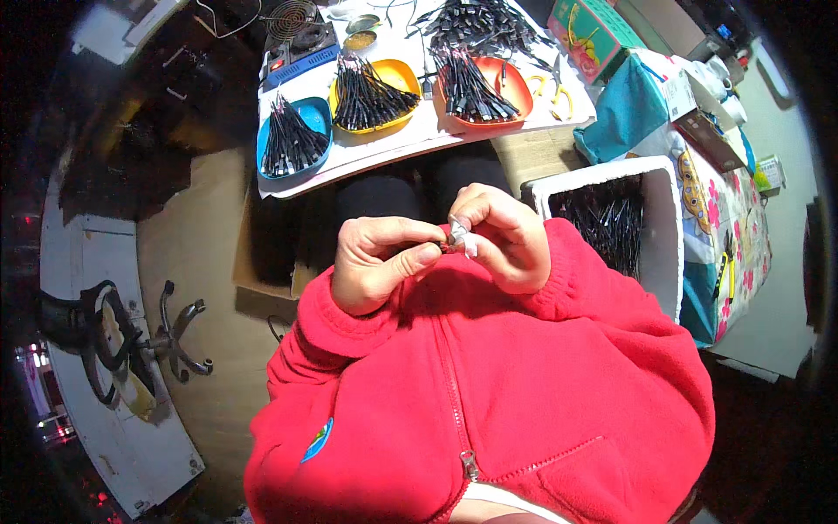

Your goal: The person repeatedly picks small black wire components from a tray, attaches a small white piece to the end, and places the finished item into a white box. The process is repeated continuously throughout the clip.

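In front of my chest, my left hand is closed, thumb and index finger pinched together. Right against it, my right hand is also closed in a pinch, with white wrapping on its fingertips. A small thing with thin reddish strands shows between the two sets of fingertips, too small to name. Beyond the hands, bundles of short black cables lie in a blue tray, a yellow tray and an orange-red tray on the white table.
A loose heap of black cables covers the table's back. Yellow-handled scissors lie right of the trays; a blue device and small tins stand left. At my right is a white foam box of black cables.
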A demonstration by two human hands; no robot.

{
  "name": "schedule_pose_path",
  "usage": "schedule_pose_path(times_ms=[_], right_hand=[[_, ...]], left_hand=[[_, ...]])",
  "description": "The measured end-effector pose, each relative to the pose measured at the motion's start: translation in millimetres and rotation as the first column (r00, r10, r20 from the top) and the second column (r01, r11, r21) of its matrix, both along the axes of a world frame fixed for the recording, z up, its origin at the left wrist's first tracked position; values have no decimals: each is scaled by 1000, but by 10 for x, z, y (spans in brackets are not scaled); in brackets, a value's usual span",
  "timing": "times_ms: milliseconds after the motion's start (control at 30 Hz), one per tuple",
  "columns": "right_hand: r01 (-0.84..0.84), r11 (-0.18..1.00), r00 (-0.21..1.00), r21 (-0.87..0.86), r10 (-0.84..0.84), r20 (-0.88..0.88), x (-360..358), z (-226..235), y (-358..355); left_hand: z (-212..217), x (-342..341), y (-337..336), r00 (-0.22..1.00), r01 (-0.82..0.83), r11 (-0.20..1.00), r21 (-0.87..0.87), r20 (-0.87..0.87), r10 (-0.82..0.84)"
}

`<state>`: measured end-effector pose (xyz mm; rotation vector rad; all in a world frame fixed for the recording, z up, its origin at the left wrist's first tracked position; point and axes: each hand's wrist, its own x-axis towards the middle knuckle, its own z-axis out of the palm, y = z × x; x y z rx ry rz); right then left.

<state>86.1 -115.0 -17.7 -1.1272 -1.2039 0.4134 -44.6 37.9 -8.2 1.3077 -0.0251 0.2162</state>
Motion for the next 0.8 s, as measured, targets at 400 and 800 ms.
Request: schedule_pose_path(times_ms=[400,800], right_hand=[[177,983,886,45,-179,428,445,312,266],[173,985,961,-8,-167,222,1074,151,658]], left_hand=[[251,336,228,988,-128,975,183,-62,141],[773,909,853,920,-255,825,505,-136,368]])
